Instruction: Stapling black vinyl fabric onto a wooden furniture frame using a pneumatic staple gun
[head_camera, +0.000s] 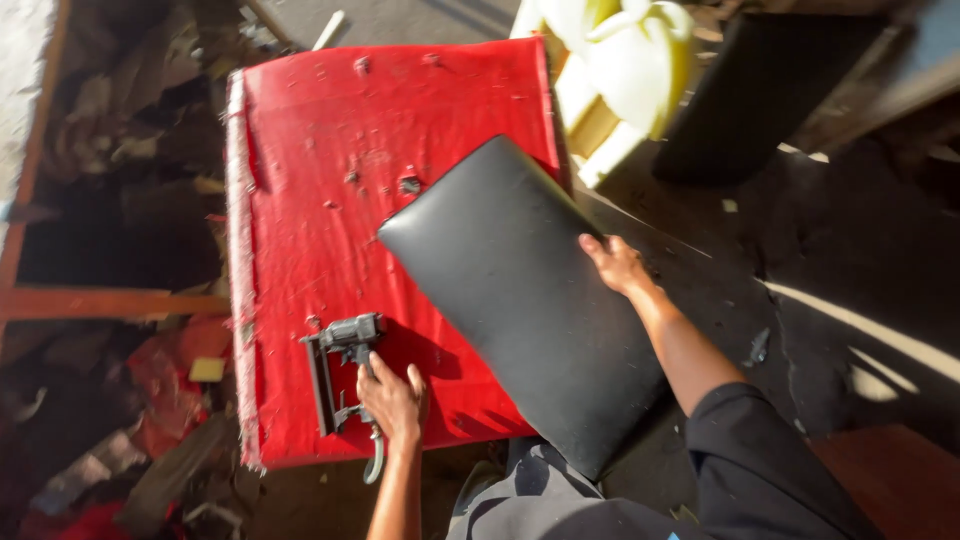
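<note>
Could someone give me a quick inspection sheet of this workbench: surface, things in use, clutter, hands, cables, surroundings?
Surface: red covered table, cloth pitted and frayed along its left edge.
Job's things: black padded panel lying tilted over the table's right edge; staple gun resting on the cloth.
Clutter: small dark bits on the cloth.
Hands: left hand wrapped on the gun's handle; right hand gripping the panel's right edge.
Cables: a hose hangs from the gun.
Surroundings: scraps left of the table, yellow foam behind.
</note>
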